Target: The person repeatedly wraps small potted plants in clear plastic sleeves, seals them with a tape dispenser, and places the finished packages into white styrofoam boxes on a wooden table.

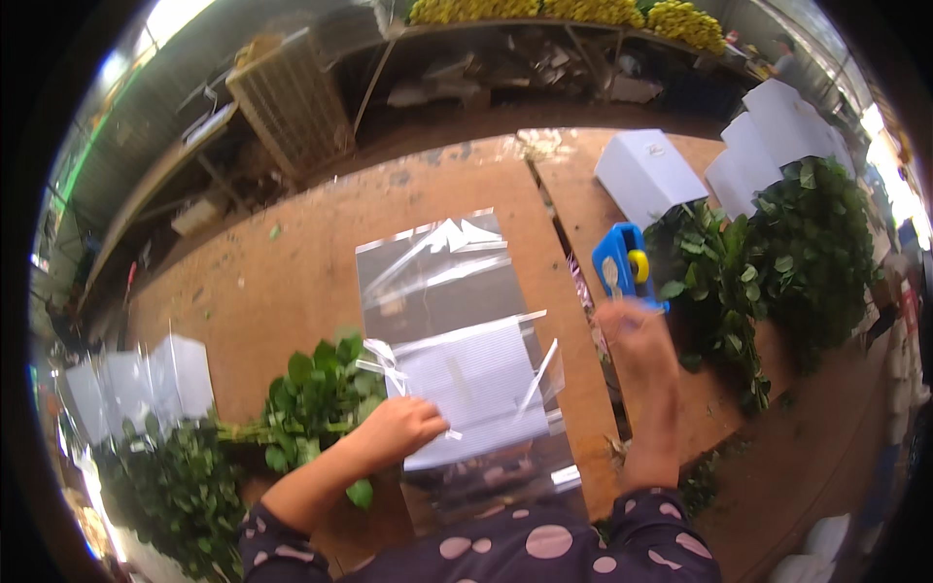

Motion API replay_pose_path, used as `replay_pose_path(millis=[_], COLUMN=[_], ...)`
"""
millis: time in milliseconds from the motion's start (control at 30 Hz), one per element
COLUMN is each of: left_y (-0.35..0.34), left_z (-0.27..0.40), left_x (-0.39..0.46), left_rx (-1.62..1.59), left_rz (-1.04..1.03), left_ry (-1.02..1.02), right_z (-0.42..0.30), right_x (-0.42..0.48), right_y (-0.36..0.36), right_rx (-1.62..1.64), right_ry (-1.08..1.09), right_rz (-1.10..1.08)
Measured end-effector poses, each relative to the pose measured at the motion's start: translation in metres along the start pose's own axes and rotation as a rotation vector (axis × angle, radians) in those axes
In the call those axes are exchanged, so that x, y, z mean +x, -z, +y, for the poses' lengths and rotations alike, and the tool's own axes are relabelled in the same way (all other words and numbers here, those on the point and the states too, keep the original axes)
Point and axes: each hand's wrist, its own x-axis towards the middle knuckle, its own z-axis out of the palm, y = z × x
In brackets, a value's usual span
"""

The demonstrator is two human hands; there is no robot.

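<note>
A sheet of white corrugated cardboard [466, 393] lies on clear plastic film [437, 284] in front of me. My left hand [414, 428] rests at the cardboard's left edge with fingers curled. A small shiny clear scrap [453, 435] shows at its fingertips; whether they pinch it is unclear. On the right, my right hand [635, 331] is motion-blurred at the near end of a blue tape dispenser [616, 262] with a yellow hub. The blur hides whether the fingers grip tape or the dispenser. Loose clear strips [390, 364] stick out at the cardboard's upper left corner.
Leafy stems [313, 393] lie left of the cardboard, beside wrapped bunches [175, 379]. More white-wrapped bunches [649, 167] with green foliage [809, 255] lie at right. A gap [561, 226] splits the wooden tabletop [291, 270]. Yellow flowers [474, 9] line a far bench; a person [786, 62] stands beyond.
</note>
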Motion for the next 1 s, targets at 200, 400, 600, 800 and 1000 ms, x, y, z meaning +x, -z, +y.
replay_pose_path(millis=[200, 400, 600, 800, 1000], left_y=[-0.042, -0.037, -0.038, -0.046, -0.053], left_z=[0.007, 0.011, 0.001, -0.004, -0.002], left_x=[-0.005, -0.005, -0.011, -0.017, -0.019], left_rx=[0.240, 0.180, 0.101, 0.048, 0.099], left_rz=[0.024, 0.069, 0.037, 0.084, 0.116], left_ry=[0.064, 0.111, 0.126, 0.123, 0.118], right_z=[0.129, 0.140, 0.108, 0.112, -0.029], right_x=[0.048, 0.063, 0.007, -0.052, -0.069], right_y=[0.070, 0.085, 0.069, -0.018, -0.097], right_rx=[-0.689, -0.425, -0.625, -0.369, -0.174], right_ry=[-0.556, -0.591, -0.217, -0.700, -0.286], right_rz=[0.480, 0.266, 0.568, 0.243, 0.009])
